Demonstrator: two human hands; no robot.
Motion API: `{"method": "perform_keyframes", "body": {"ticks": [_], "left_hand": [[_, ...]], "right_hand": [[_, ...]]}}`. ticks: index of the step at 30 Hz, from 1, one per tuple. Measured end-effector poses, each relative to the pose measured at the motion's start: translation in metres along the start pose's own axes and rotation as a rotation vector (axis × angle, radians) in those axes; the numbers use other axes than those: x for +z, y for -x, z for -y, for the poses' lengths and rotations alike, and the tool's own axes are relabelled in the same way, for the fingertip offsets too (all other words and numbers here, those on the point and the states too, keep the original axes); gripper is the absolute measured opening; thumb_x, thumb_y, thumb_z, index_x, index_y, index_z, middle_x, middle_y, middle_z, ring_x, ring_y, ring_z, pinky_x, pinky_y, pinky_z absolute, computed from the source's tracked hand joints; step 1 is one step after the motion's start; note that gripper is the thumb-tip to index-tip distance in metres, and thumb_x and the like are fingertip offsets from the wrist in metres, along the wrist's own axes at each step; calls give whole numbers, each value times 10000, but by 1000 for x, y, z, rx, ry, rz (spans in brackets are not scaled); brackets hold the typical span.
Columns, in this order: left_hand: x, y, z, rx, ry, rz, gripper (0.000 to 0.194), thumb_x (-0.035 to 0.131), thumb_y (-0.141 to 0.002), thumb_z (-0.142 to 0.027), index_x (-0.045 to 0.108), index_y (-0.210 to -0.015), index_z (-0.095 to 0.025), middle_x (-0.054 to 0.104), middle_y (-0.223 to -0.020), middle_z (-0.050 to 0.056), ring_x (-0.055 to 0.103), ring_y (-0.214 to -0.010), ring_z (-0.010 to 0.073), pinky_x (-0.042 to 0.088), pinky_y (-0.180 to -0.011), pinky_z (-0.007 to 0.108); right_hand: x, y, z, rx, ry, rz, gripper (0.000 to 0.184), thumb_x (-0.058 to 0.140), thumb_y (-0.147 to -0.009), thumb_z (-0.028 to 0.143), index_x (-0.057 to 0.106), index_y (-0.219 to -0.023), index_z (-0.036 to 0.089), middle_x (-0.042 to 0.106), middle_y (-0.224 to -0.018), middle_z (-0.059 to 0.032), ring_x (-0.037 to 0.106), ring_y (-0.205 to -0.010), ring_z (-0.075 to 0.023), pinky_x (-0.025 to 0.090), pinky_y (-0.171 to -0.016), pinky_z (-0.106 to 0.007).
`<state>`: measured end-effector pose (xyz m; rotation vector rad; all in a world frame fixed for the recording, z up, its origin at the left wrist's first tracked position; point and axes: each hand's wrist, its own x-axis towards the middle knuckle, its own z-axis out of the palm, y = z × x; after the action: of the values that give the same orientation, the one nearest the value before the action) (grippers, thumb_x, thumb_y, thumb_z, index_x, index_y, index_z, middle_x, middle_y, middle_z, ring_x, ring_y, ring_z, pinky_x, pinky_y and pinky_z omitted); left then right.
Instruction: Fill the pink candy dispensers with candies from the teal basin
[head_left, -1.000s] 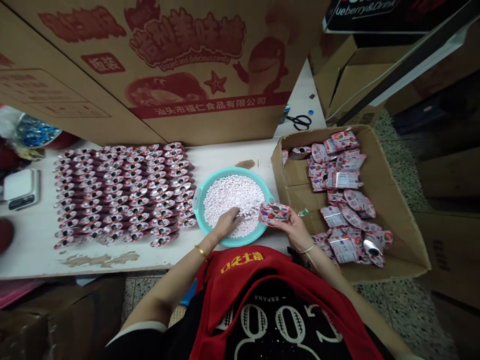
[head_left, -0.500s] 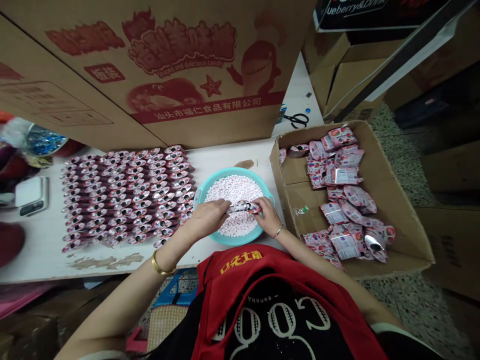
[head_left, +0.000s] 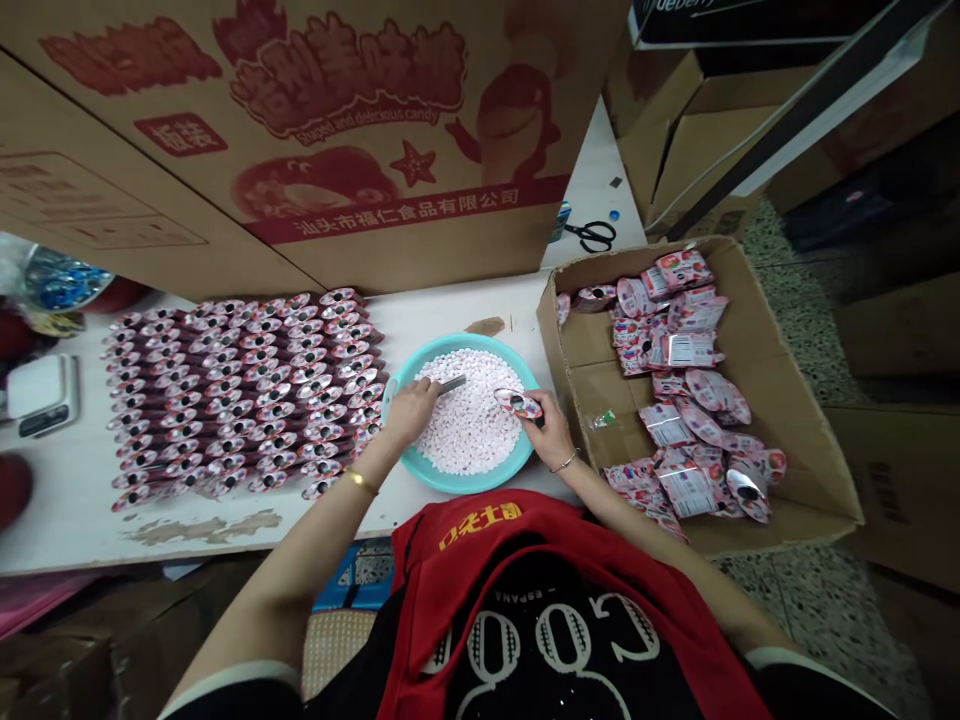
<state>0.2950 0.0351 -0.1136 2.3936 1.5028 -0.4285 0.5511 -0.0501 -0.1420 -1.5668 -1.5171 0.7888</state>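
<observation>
1. The left grip point(head_left: 409, 412) is clenched around a slim metal scoop point(head_left: 450, 384), its far end lost among the candies. The right grip point(head_left: 553, 430) pinches one red-and-white foil pouch point(head_left: 518, 403) above the basin.
2. Below them sits one round teal plastic basin point(head_left: 457, 483), filled with tiny pale pink candies point(head_left: 469, 425), too many to count.
3. Left of it, overlapping rows of red foil pouches point(head_left: 247, 390) cover the white worktop point(head_left: 450, 325), nearly touching the basin; overlaps hide their number.
4. Right, one open brown cardboard box point(head_left: 787, 450) holds a loose, uncountable heap of pink pouches point(head_left: 690, 380), its wall just beside the basin.
5. One pair of black-handled scissors point(head_left: 595, 236) lies beyond, on a bare strip of worktop.
</observation>
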Motion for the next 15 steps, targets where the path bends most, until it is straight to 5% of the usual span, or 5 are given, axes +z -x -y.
{"method": "perform_keyframes", "body": {"ticks": [3, 6, 10, 15], "left_hand": [[49, -13, -12, 14, 214, 27, 282, 359, -914, -113, 538, -1122, -175, 571, -1096, 121, 545, -1055, 225, 430, -891, 343], [78, -10, -35, 97, 383, 33, 275, 408, -881, -92, 544, -1103, -182, 573, -1087, 118, 553, -1044, 225, 433, -897, 344], [89, 3, -54, 150, 475, 48, 247, 453, -869, -133, 539, -1095, -183, 609, -1080, 94, 575, -1006, 207, 452, -877, 320], [78, 19, -41, 182, 683, 11, 239, 478, -904, -301, 513, -1108, -181, 636, -1030, 54, 592, -896, 157, 474, -806, 278]], "right_hand": [[-4, -3, 2, 80, -11, -31, 245, 612, -815, 312, 542, -1033, 223, 620, -1008, -70, 601, -924, -231, 491, -836, -379], [-5, -5, 3, 148, -39, -43, 275, 646, -797, 365, 545, -1009, 221, 630, -981, -61, 604, -874, -219, 491, -812, -366], [-5, -6, 0, 199, -112, -54, 322, 684, -759, 391, 540, -990, 218, 631, -945, -45, 599, -842, -206, 492, -791, -354], [-5, -7, -7, 220, -222, -74, 378, 695, -745, 402, 513, -1022, 221, 622, -974, -41, 598, -870, -199, 496, -800, -342]]}}
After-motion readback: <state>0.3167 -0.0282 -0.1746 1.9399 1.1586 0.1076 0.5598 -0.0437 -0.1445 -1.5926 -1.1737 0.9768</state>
